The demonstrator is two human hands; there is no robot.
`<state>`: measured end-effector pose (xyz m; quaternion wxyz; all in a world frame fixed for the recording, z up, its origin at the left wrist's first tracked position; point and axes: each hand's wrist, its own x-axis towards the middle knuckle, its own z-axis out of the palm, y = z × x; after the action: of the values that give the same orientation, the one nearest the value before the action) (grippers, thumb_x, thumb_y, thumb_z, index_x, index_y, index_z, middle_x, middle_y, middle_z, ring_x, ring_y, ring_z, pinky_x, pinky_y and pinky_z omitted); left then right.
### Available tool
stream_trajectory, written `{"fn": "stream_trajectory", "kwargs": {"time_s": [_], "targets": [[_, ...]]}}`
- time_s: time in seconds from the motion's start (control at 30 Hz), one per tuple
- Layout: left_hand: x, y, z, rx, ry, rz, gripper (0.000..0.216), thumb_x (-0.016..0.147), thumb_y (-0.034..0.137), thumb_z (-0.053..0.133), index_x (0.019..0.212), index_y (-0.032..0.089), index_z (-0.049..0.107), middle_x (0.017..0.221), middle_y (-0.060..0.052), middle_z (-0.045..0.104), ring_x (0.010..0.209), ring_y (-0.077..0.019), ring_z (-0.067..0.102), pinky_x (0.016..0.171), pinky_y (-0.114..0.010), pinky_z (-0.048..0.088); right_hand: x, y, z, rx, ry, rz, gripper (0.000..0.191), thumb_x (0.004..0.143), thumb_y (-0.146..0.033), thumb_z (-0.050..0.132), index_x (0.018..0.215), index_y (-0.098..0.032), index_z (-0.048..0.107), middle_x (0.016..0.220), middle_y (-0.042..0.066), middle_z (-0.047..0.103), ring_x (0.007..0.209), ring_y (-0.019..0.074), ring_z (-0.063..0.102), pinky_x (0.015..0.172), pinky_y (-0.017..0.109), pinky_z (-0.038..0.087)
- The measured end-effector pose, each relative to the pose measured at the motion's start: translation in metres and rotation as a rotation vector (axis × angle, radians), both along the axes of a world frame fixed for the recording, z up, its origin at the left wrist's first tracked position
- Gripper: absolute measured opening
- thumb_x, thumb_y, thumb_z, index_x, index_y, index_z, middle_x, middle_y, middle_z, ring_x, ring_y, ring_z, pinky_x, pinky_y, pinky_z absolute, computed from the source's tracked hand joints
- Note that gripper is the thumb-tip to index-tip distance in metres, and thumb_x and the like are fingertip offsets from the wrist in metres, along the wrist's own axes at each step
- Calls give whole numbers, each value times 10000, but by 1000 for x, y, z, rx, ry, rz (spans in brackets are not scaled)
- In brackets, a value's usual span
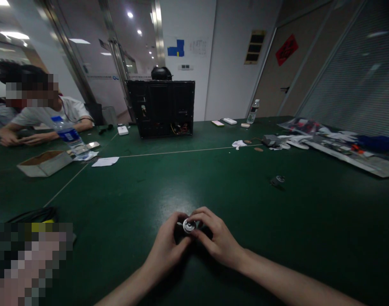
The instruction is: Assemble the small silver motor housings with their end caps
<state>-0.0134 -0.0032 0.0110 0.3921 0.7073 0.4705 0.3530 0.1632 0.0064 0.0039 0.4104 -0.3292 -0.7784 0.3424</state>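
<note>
Between my two hands, just over the green table (143, 182), is a small round silver part (189, 226) with a dark centre, its face turned up towards me. My left hand (168, 238) curls around its left side with thumb and fingers closed on it. From the right, my right hand (215, 233) pinches its rim with the fingertips. The fingers hide its lower body, so I cannot tell its exact kind. Farther right lies a small grey cylindrical part (277, 180) with a lighter round end, apart from both hands.
At the far side stands a black open-backed box (162, 106) with wires. An open carton (46, 163), a large water bottle (68, 136) and a paper sheet (105, 161) are left. A littered tray (347, 157) lies right. A person (44, 114) leans on the table at far left.
</note>
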Motion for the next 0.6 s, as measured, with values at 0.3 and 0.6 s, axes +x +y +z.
{"fn": "stream_trajectory", "kwargs": {"time_s": [0.3,0.6], "targets": [[-1,0,-3,0,-4,2,260,741,85,566,981,183,543,964,-49,653,888,-212,618,795,-316,481,-1,0,2,9,-5,-6,166,889,-159,541,1042,-210,581,1017,53,582,930,172,566,805,296,467],[-1,1,-4,24,5,7,248,743,79,562,966,184,545,949,-41,655,876,-203,620,787,-301,479,-2,1,0,21,8,-8,168,885,-158,546,1040,-213,578,1009,53,587,936,177,564,809,307,467]]}}
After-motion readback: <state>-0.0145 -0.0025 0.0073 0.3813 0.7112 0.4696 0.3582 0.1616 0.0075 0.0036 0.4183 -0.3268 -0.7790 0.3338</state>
